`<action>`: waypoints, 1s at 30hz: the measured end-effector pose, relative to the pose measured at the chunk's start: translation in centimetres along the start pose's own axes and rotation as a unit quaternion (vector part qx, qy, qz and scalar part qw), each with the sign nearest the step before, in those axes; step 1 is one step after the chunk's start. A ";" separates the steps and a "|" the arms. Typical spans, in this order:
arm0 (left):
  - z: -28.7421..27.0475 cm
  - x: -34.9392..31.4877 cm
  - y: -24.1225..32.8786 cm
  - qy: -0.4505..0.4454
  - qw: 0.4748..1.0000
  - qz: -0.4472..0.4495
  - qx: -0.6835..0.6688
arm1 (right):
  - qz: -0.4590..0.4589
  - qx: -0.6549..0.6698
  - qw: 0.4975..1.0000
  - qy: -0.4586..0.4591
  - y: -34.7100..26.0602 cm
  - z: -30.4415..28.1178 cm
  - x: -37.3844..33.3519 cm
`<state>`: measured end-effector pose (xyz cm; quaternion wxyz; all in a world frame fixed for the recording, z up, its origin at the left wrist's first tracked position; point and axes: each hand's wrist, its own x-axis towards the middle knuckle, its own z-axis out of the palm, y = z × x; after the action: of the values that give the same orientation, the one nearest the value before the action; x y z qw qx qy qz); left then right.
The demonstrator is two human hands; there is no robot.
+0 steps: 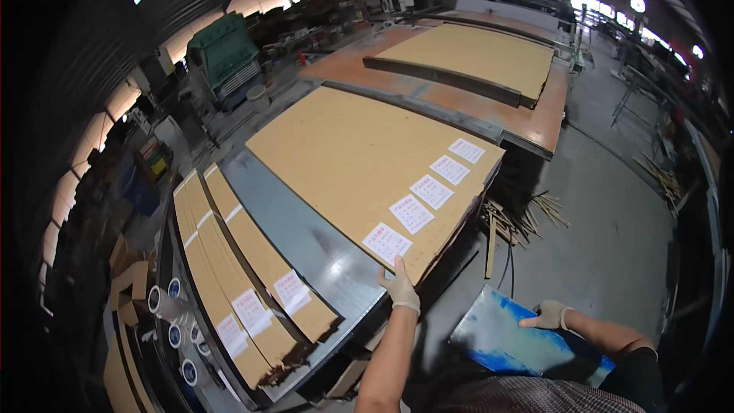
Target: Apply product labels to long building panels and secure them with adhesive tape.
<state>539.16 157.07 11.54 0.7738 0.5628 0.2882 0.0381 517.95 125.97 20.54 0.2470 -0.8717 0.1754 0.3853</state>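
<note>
**Hands at the board stack**

Left hand [400, 286], gloved, is pressing flat, fingers together, on the boards' [359, 160] near corner; their long axis is running away ahead. Right hand [547, 314], farther off, is resting spread on a blue sheet [505, 340].

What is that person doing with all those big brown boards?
A person in light work gloves stands at a grey metal table in a workshop. Their left hand rests on the near edge of a stack of big brown boards, beside a row of white paper labels. Their right hand touches a blue and silver sheet lower down. Narrower labelled boards lie to the left, and another board stack sits farther back.
</note>
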 end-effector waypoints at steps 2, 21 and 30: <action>0.9 -3.5 2.9 -0.012 0.999 -0.036 -0.030 | -0.010 -0.017 1.000 -0.012 0.8 -1.3 0.9; -2.8 -19.8 6.9 -0.257 0.966 0.022 0.001 | -0.144 0.190 0.893 -0.381 -20.4 -10.0 -1.6; -6.5 -6.3 -7.5 -0.368 0.924 0.095 0.048 | -0.491 -0.092 0.852 -0.155 -13.7 -2.9 20.6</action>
<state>528.79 157.42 6.11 0.7903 0.5982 -0.0707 -0.1123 539.63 133.15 10.62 0.3470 -0.7922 -0.3519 0.3579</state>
